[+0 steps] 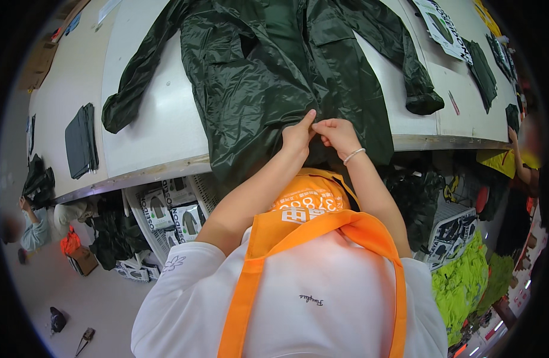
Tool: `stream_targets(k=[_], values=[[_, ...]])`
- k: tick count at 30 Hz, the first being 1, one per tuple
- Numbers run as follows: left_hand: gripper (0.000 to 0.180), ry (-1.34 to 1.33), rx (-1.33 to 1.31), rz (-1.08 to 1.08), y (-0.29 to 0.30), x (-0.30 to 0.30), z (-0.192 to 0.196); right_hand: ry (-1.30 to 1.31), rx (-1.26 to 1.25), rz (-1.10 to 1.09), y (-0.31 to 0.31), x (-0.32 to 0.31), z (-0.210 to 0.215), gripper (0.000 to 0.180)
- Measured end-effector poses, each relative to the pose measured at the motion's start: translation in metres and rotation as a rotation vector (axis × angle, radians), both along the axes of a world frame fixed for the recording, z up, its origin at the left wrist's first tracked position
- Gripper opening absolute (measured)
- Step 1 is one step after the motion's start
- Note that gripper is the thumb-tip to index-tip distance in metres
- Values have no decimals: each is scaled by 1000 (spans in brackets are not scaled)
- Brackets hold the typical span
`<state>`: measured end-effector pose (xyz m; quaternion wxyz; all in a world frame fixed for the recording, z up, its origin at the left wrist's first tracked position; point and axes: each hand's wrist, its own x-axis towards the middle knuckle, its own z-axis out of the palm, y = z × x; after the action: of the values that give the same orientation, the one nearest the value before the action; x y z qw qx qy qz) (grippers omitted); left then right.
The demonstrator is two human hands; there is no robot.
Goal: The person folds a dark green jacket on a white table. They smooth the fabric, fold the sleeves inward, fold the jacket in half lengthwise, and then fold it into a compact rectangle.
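A shiny dark green rain jacket (250,89) lies spread on the white table (167,113), its sleeves out to both sides and its lower hem hanging over the near edge. At the bottom of its front opening my two hands meet. My left hand (297,134) is closed on the jacket's front edge, thumb pointing up. Right beside it my right hand (339,136), with a pale bracelet at the wrist, pinches at the same edge with thumb and forefinger. Whatever small part lies between the fingertips is too small to make out.
A folded dark garment (81,142) lies at the table's left, and a thin pen-like tool (454,102) at the right near a printed package (443,30). Below the table stand a white basket (144,218) of packages and bright yellow-green garments (460,277). Other people work at both sides.
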<state>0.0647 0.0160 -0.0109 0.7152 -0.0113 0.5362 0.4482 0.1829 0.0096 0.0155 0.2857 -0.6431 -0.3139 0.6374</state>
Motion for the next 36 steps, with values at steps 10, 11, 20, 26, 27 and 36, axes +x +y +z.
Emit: stream_targets(k=[10,11,20,26,27,36], values=[[21,-179,90,-55,-8,-16,-7,436,-145,-412,-21,-6,-8,11],[19,-160,89,-74,-10,-18,-8,475,-115,-429,-22,-5,-10,11],[11,-180,122,-84,-14,-20,-9,523,-59,-570,-27,-16,-6,10],[14,92,116,-135,-18,-16,-8,556,-58,-654,-28,-24,-3,10],[15,173,112,-164,-18,-16,-10,559,-60,-656,-27,-24,-2,9],[24,201,112,-234,-42,-35,-20,-905,776,662,-8,-12,15,8]])
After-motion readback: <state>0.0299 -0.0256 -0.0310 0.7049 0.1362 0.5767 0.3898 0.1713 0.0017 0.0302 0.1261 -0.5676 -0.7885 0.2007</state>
